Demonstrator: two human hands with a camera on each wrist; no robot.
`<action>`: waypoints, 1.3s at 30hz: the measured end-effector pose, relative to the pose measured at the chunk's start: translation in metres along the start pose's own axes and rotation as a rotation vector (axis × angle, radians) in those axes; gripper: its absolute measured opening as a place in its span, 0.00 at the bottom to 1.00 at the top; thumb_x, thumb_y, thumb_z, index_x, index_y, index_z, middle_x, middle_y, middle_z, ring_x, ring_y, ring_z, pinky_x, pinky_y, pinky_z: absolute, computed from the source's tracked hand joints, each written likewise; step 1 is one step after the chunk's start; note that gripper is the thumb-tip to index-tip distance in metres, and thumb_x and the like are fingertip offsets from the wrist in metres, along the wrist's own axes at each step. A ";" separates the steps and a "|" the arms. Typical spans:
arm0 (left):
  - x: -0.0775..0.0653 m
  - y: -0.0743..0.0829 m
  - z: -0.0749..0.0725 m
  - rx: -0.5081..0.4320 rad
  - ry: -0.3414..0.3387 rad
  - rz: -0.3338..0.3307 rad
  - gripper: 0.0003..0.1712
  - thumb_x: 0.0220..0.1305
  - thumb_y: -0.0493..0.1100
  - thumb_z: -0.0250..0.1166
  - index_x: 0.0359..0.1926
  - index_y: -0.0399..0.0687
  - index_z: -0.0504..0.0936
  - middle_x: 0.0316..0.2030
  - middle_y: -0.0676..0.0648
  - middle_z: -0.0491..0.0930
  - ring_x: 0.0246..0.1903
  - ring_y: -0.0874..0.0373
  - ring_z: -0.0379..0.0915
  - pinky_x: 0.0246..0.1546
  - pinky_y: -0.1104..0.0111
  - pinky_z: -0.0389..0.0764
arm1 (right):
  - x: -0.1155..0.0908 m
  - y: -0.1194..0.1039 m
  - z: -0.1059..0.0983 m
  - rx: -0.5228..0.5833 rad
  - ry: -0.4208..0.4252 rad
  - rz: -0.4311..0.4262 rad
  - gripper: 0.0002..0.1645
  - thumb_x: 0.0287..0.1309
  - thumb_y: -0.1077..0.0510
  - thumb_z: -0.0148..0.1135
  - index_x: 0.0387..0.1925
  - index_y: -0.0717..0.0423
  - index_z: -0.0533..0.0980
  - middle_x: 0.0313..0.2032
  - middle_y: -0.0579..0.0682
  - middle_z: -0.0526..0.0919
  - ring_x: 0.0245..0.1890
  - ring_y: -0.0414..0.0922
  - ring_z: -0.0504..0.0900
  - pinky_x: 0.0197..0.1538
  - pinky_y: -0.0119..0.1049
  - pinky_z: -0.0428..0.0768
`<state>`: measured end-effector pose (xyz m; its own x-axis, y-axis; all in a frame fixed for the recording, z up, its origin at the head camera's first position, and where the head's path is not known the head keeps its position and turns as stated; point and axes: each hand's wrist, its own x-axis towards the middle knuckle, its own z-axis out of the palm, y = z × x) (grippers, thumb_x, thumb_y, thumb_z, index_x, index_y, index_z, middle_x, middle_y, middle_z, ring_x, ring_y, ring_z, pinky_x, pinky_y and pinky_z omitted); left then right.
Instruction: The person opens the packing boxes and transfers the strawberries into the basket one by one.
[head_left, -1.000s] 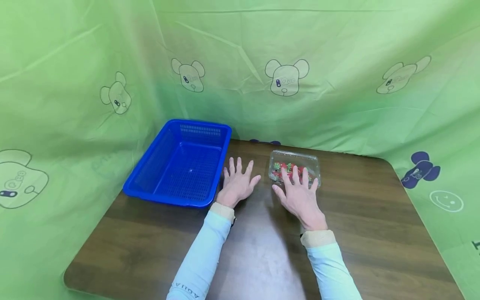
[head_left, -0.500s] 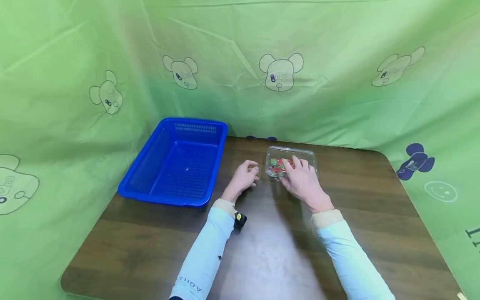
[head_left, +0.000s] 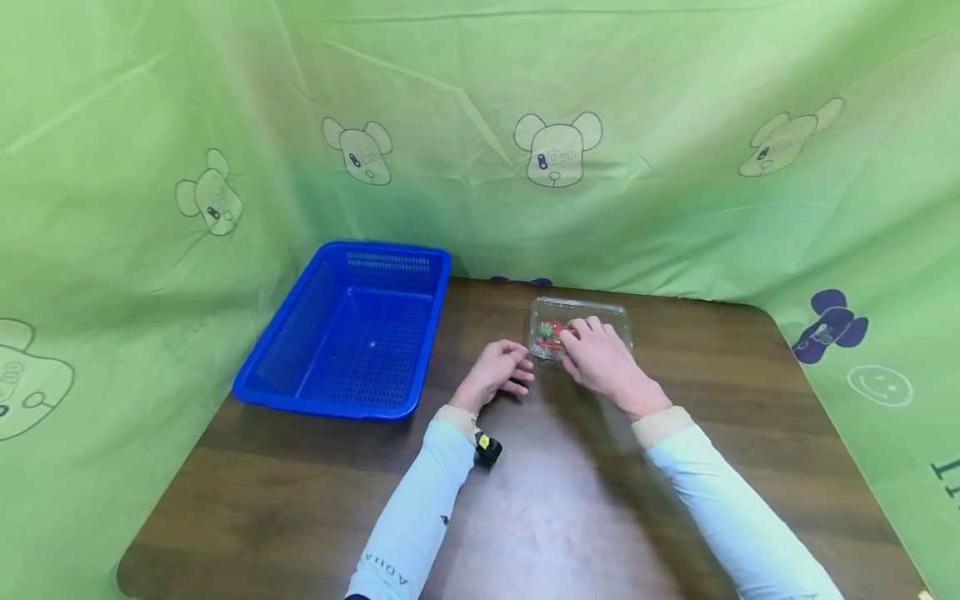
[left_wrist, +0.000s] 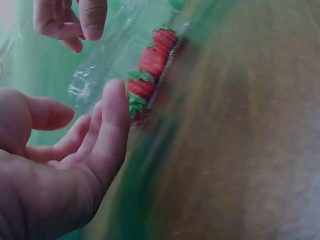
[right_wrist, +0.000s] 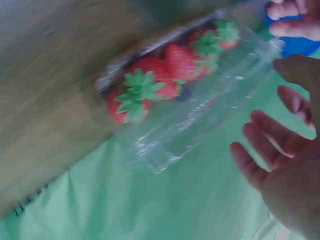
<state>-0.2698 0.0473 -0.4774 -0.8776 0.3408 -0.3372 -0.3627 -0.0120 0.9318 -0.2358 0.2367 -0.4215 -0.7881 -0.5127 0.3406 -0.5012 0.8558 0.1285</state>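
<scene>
A clear plastic box [head_left: 617,317] holding several red strawberries [head_left: 550,333] with green leaves stands toward the back of the table. My right hand [head_left: 603,365] hovers over the box's near right part, hiding some of the fruit. Its fingers [right_wrist: 260,157] are loosely bent, with nothing between them in the right wrist view. My left hand [head_left: 495,372] is just left of the box, thumb and fingers apart and loosely curved. In the left wrist view this hand [left_wrist: 65,170] holds nothing, and its fingertips overlap the box's near end.
A blue perforated plastic basket [head_left: 360,333] stands at the back left of the brown wooden table [head_left: 720,400]. A green printed cloth [head_left: 465,150] hangs behind and along the sides. A small black device [head_left: 487,450] is strapped at the left wrist.
Both hands have gone from spread flat to loosely bent fingers. The left hand has moved right, close to the box; the right stays over the box with its wrist turned. Box and basket stay put.
</scene>
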 end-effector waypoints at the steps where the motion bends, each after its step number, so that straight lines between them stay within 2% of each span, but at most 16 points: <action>1: 0.001 -0.001 0.003 -0.007 -0.031 -0.004 0.14 0.70 0.39 0.53 0.51 0.36 0.74 0.42 0.35 0.82 0.27 0.57 0.82 0.20 0.66 0.83 | -0.002 0.003 0.001 -0.014 0.010 -0.024 0.13 0.50 0.56 0.67 0.34 0.57 0.74 0.40 0.58 0.79 0.39 0.57 0.75 0.38 0.51 0.75; 4: 0.005 -0.004 0.012 -0.017 -0.120 -0.021 0.15 0.69 0.41 0.54 0.51 0.36 0.76 0.43 0.36 0.83 0.27 0.58 0.83 0.20 0.68 0.82 | -0.010 0.012 0.005 -0.044 0.043 -0.085 0.11 0.47 0.59 0.68 0.31 0.56 0.74 0.35 0.57 0.78 0.35 0.56 0.74 0.35 0.48 0.74; 6: 0.006 -0.006 0.014 -0.017 -0.138 -0.040 0.15 0.69 0.42 0.54 0.51 0.37 0.76 0.42 0.38 0.84 0.27 0.58 0.83 0.18 0.69 0.81 | -0.014 0.015 0.008 -0.058 0.060 -0.126 0.11 0.46 0.60 0.67 0.30 0.55 0.73 0.33 0.56 0.77 0.33 0.55 0.74 0.33 0.47 0.74; 9: 0.006 -0.009 0.013 -0.014 -0.124 -0.062 0.14 0.70 0.43 0.54 0.50 0.40 0.76 0.39 0.41 0.84 0.26 0.58 0.83 0.15 0.71 0.77 | -0.017 0.014 0.014 -0.071 0.064 -0.188 0.10 0.45 0.62 0.66 0.30 0.56 0.73 0.31 0.55 0.76 0.32 0.55 0.74 0.30 0.46 0.74; 13: 0.009 -0.013 0.012 -0.037 -0.143 -0.066 0.14 0.71 0.45 0.52 0.50 0.41 0.74 0.38 0.43 0.84 0.27 0.59 0.83 0.16 0.72 0.77 | -0.019 0.011 0.018 -0.093 0.066 -0.223 0.09 0.44 0.66 0.65 0.30 0.57 0.74 0.31 0.56 0.76 0.32 0.55 0.74 0.29 0.46 0.76; 19: 0.013 -0.016 0.011 -0.158 -0.144 -0.066 0.10 0.72 0.44 0.51 0.46 0.43 0.74 0.32 0.47 0.82 0.26 0.60 0.82 0.17 0.73 0.75 | -0.017 0.007 0.021 -0.133 0.078 -0.253 0.09 0.44 0.72 0.60 0.30 0.60 0.73 0.29 0.56 0.75 0.32 0.54 0.73 0.30 0.45 0.77; 25: 0.016 -0.019 0.008 -0.199 -0.104 -0.041 0.08 0.72 0.43 0.51 0.42 0.45 0.74 0.27 0.51 0.79 0.23 0.60 0.79 0.17 0.72 0.74 | -0.009 0.004 0.023 -0.188 0.094 -0.301 0.07 0.45 0.71 0.59 0.28 0.61 0.72 0.28 0.55 0.75 0.30 0.52 0.72 0.32 0.43 0.77; 33: 0.015 -0.026 0.003 -0.272 -0.137 0.001 0.06 0.70 0.44 0.51 0.38 0.49 0.73 0.27 0.51 0.78 0.25 0.59 0.79 0.17 0.72 0.74 | -0.005 0.004 0.027 -0.193 0.095 -0.328 0.07 0.46 0.72 0.56 0.29 0.62 0.71 0.29 0.55 0.76 0.31 0.52 0.73 0.33 0.43 0.78; 39: 0.013 -0.028 0.001 -0.266 -0.120 0.003 0.05 0.70 0.43 0.53 0.39 0.48 0.74 0.27 0.51 0.78 0.25 0.60 0.79 0.18 0.73 0.75 | -0.004 0.005 0.029 -0.182 0.101 -0.357 0.09 0.44 0.74 0.57 0.29 0.61 0.71 0.29 0.54 0.77 0.31 0.51 0.74 0.36 0.43 0.79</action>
<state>-0.2710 0.0530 -0.5081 -0.8413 0.4488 -0.3012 -0.4432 -0.2537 0.8598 -0.2457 0.2409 -0.4496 -0.5328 -0.7778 0.3334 -0.6584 0.6285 0.4142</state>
